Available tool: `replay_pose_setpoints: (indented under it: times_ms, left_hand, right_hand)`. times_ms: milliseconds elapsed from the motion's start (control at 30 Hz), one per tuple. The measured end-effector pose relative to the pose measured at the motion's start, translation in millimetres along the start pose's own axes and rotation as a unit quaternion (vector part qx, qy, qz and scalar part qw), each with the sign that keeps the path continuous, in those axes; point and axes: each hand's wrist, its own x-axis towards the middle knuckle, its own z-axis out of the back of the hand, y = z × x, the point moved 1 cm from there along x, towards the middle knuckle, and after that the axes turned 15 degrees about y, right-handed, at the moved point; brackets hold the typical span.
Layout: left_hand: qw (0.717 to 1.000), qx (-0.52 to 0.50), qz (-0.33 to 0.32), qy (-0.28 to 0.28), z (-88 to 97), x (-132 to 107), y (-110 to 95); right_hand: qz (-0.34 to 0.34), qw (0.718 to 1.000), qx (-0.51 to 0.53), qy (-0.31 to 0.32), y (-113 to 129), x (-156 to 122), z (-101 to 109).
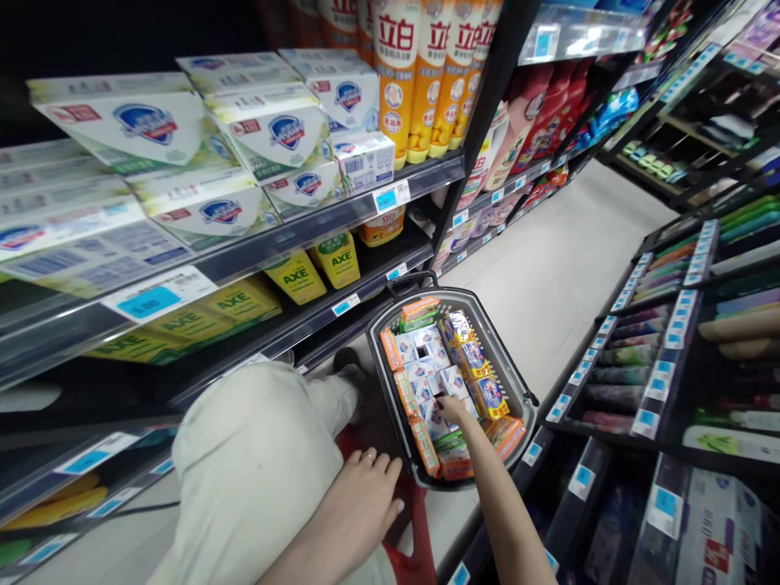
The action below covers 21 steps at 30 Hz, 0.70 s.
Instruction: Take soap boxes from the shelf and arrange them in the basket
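A black shopping basket [379, 345] stands on the floor in front of my knees. Inside it, white soap boxes [454, 380] with a blue shield logo fill the middle. Yellow-and-blue packs [475, 360] line the right side, and orange-wrapped packs [425, 447] run along the left side and both ends. My right hand [451, 409] reaches into the basket, its fingers closed on a soap box near the middle; the fingertips are partly hidden. With a ring on one finger, my left hand [369, 491] lies with its fingers stretched out by my knee, holding nothing.
On the left shelf, larger soap boxes [152, 126] are stacked beside orange-and-white bottles [396, 81]. Yellow AXE bottles [296, 276] stand one level lower. A low rack [634, 325] of packaged goods borders the right side. The pale aisle floor [566, 236] stretches beyond the basket.
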Motion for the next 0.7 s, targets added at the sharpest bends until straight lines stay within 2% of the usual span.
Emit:
replay_pose_setpoints:
  times_ms: [100, 267, 400, 433, 500, 567, 600, 700]
  left_hand:
    - [1.0, -0.002, -0.001, 0.003, 0.8, 0, 0]
    - [1.0, -0.006, -0.004, 0.002, 2.7, -2, 1]
    - [1.0, -0.011, -0.002, 0.006, 4.5, -4, 0]
    - [1.0, -0.013, -0.001, 0.005, 5.0, -4, 0]
    - [1.0, -0.017, -0.003, 0.002, 5.5, -4, 0]
    - [1.0, -0.017, -0.005, -0.001, 5.0, -4, 1]
    - [1.0, -0.017, -0.006, -0.001, 4.3, -4, 1]
    - [1.0, -0.012, -0.008, -0.005, 1.6, -4, 2]
  right_hand:
    - [-0.023, 0.999, -0.008, -0.037, 9, -3, -5]
    - [0.01, 0.993, -0.048, -0.107, 19, -13, -3]
    - [0.017, 0.988, -0.061, -0.142, 16, -27, -2]
    - [-0.009, 0.985, -0.034, -0.169, 13, -32, -2]
    - [-0.122, 0.965, 0.074, -0.221, 3, -42, -5]
    - [-0.25, 0.923, 0.185, -0.228, -8, -49, -11]
    - [-0.288, 0.908, 0.216, -0.214, -12, -52, -14]
    - [-0.299, 0.905, 0.243, -0.179, -19, -52, -23]
